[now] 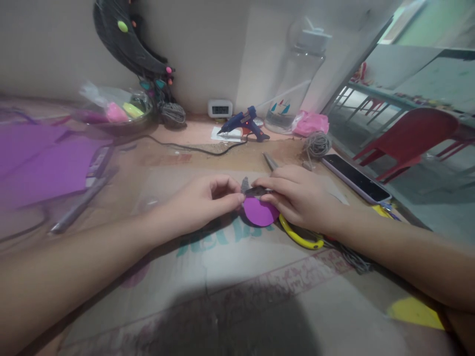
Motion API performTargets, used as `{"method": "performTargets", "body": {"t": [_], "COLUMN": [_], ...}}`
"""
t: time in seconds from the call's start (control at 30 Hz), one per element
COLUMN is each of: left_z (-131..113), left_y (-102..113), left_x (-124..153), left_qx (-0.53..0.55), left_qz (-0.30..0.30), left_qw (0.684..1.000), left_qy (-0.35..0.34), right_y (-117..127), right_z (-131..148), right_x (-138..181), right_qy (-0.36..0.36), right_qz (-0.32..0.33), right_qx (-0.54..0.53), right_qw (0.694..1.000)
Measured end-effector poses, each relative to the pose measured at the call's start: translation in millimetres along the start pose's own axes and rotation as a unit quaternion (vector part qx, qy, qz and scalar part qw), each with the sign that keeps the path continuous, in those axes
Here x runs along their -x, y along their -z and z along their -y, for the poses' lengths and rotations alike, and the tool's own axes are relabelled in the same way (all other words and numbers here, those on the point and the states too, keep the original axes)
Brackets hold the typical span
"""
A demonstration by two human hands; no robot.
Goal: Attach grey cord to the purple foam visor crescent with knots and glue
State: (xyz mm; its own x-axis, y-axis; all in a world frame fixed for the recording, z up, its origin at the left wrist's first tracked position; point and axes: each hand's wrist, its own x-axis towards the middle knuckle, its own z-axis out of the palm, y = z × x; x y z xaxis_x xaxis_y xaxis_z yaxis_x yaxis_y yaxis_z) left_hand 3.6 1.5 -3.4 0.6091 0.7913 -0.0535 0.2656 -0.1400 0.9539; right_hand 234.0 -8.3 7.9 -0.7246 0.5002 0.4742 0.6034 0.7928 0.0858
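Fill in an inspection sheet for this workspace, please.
Surface: cardboard with teal lettering, on a table.
Job's things: purple disc; small dark piece at its far edge, too blurred to identify.
Hands: left hand and right hand, fingers pinched on the dark piece.
Clutter: scissors, partly covered by the right hand; phone; twine; glue gun; clock; bottle; bowl; purple sheets.
Cables: black cable, running left from near the glue gun.
Surroundings: wall behind; red chair to the right.
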Motion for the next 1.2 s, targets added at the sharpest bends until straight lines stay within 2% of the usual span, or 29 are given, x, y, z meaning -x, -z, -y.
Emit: {"method": "performTargets", "body": {"t": [0.33, 1.0, 1.1, 1.2], "left_z": [-0.6, 0.4, 0.4, 0.7], "left_y": [-0.1, -1.7, -1.9, -1.3], "left_x": [-1.4, -0.2, 0.0, 0.4], "left_qx": [0.011, -0.050, -0.041, -0.031], "left_qz": [-0.002, -0.009, -0.006, -0.006], "left_qw": [1.000, 0.998, 0.999, 0.999], "left_qy": [-0.007, -0.024, -0.023, -0.020], "right_y": [0.4, 0.3, 0.7, 2.4], "right_z": [-0.1, 3.0, 2.3, 1.5], "right_x": [0.8, -2.4, -0.9, 1.7], "right_qy": [-0.002, 0.040, 0.018, -0.036], "right_qz": [-0.003, -0.030, -0.026, -0.011], "right_qx": [0.012, 0.092, 0.055, -0.001], "right_qw": [1.000, 0.995, 0.998, 0.999]}}
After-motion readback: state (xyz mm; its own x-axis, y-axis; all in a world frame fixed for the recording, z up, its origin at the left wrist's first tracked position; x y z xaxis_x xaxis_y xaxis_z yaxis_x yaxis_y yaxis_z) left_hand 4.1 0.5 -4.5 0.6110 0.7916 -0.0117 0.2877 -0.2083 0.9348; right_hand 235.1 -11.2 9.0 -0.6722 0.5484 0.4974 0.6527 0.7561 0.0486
